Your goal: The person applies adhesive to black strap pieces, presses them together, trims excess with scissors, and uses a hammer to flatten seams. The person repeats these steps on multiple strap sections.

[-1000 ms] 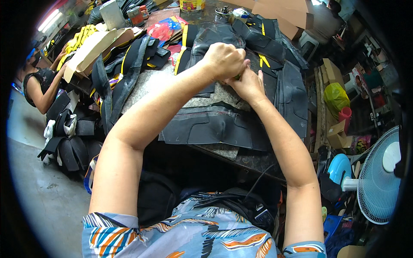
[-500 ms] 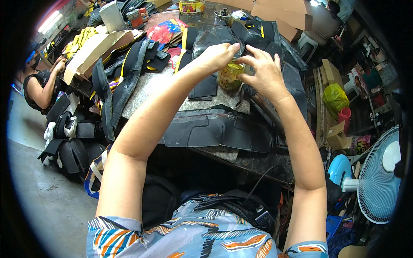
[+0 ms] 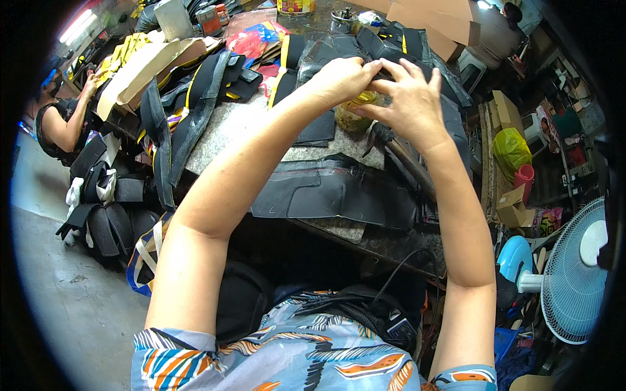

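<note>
My left hand (image 3: 345,79) is closed, its fingertips pinched together over the far part of the table. Whatever is in that pinch, I cannot make out. Right beside it, my right hand (image 3: 412,103) has its fingers spread and its thumb apart. Below the two hands stands a glass jar (image 3: 352,119) with yellowish contents, its top partly hidden by my right hand. Black sheet pieces (image 3: 326,52) lie behind my hands. A long stitched black panel (image 3: 326,192) stretches along the near table edge. Beside my right forearm lies a hammer-like tool (image 3: 407,166).
Black strips with yellow edges (image 3: 202,91) are heaped at left. A tin of brushes or tools (image 3: 342,21) stands at the back, near cardboard (image 3: 433,23). A blue fan (image 3: 574,270) stands at right. Another person (image 3: 62,124) works at far left.
My hands have shifted slightly right and away from me, and the left fingertips now meet the right hand's fingers. The person at far left has raised an arm.
</note>
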`<control>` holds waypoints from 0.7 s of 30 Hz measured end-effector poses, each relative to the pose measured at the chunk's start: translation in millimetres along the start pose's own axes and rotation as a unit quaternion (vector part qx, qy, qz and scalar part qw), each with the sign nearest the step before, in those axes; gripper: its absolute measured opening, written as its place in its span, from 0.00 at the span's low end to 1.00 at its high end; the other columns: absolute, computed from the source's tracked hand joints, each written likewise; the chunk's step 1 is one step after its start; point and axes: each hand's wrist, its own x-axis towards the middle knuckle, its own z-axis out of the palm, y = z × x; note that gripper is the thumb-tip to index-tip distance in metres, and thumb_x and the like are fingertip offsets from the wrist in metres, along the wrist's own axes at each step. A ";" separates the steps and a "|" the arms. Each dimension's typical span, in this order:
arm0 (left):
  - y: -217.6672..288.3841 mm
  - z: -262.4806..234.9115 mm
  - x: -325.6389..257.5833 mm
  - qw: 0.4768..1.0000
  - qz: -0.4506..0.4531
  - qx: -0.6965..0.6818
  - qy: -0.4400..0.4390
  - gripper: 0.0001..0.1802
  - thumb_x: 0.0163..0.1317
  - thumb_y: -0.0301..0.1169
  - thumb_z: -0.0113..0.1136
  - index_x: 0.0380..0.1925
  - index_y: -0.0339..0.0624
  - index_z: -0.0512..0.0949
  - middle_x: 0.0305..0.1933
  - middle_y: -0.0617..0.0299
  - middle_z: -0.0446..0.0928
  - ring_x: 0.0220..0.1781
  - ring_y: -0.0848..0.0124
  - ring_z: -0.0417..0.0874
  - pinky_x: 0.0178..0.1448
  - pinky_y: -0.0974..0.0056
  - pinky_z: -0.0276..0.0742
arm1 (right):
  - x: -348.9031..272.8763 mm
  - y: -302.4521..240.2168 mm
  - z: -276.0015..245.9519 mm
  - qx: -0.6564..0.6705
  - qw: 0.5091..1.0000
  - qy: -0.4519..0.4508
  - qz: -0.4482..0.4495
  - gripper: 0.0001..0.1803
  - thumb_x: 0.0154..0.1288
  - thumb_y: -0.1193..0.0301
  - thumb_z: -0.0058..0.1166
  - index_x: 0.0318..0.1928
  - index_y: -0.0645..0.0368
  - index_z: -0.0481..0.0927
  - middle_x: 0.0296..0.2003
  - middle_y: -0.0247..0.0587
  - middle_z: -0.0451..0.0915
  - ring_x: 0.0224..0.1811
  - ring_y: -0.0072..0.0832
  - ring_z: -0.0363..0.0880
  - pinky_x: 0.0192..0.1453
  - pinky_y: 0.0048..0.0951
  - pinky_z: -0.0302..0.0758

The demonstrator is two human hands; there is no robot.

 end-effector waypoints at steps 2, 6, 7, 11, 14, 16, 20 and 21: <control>-3.0 5.2 0.2 0.994 0.069 0.083 0.015 0.28 0.72 0.50 0.46 0.59 0.41 0.76 0.48 0.40 0.82 0.51 0.43 0.84 0.54 0.50 0.80 | -9.2 3.2 -5.9 0.001 1.000 -0.021 0.004 0.28 0.52 0.37 0.66 0.50 0.35 0.88 0.65 0.32 0.77 0.73 0.39 0.66 0.73 0.75 0.48; -6.0 9.3 -3.2 0.972 0.137 0.176 0.070 0.24 0.71 0.39 0.52 0.66 0.53 0.71 0.45 0.48 0.83 0.46 0.47 0.87 0.48 0.51 0.85 | -22.2 1.3 -15.1 0.024 0.998 -0.057 0.028 0.24 0.53 0.41 0.68 0.44 0.40 0.88 0.66 0.32 0.75 0.73 0.38 0.66 0.75 0.72 0.49; -4.8 4.1 -7.1 0.961 0.136 0.231 0.072 0.23 0.71 0.39 0.52 0.65 0.55 0.72 0.48 0.51 0.83 0.48 0.49 0.87 0.49 0.51 0.85 | -24.3 0.6 -19.1 0.036 0.998 -0.051 0.026 0.24 0.53 0.42 0.68 0.44 0.41 0.88 0.66 0.33 0.76 0.73 0.38 0.66 0.75 0.72 0.49; 13.4 -34.9 -66.3 0.959 0.099 0.149 0.222 0.18 0.74 0.44 0.50 0.52 0.46 0.79 0.44 0.51 0.83 0.44 0.53 0.85 0.45 0.52 0.83 | -39.8 -7.1 -39.1 0.200 0.976 0.089 -0.024 0.16 0.58 0.54 0.69 0.38 0.52 0.87 0.54 0.41 0.82 0.59 0.42 0.77 0.69 0.55 0.65; 34.0 -54.6 -150.3 0.986 -0.014 -0.131 0.100 0.23 0.73 0.49 0.53 0.35 0.41 0.82 0.28 0.56 0.82 0.32 0.61 0.83 0.36 0.61 0.78 | -69.0 -27.4 -42.4 0.432 0.900 -0.046 0.012 0.19 0.59 0.63 0.69 0.50 0.54 0.83 0.46 0.48 0.83 0.49 0.46 0.80 0.53 0.38 0.78; 49.0 -42.5 -212.7 0.914 -0.125 -0.371 -0.103 0.26 0.74 0.50 0.53 0.30 0.37 0.82 0.21 0.61 0.77 0.27 0.70 0.80 0.34 0.65 0.76 | -88.5 -43.3 -34.2 0.368 0.919 -0.144 -0.006 0.33 0.59 0.64 0.69 0.65 0.52 0.73 0.47 0.52 0.82 0.50 0.47 0.80 0.55 0.42 0.77; 48.5 17.1 -272.8 0.780 -0.329 -0.448 -0.288 0.23 0.76 0.48 0.51 0.45 0.37 0.81 0.33 0.61 0.80 0.33 0.74 0.82 0.33 0.70 0.78 | -116.8 -61.3 -23.3 0.362 0.925 -0.114 0.001 0.49 0.55 0.65 0.73 0.75 0.52 0.61 0.45 0.49 0.82 0.49 0.47 0.81 0.55 0.45 0.77; 48.7 29.3 -281.8 0.749 -0.387 -0.504 -0.189 0.26 0.77 0.51 0.50 0.51 0.35 0.77 0.37 0.59 0.81 0.34 0.71 0.84 0.34 0.68 0.80 | -120.9 -64.7 -25.0 0.380 0.914 -0.137 0.022 0.50 0.54 0.65 0.73 0.75 0.52 0.61 0.45 0.49 0.82 0.48 0.47 0.81 0.54 0.45 0.77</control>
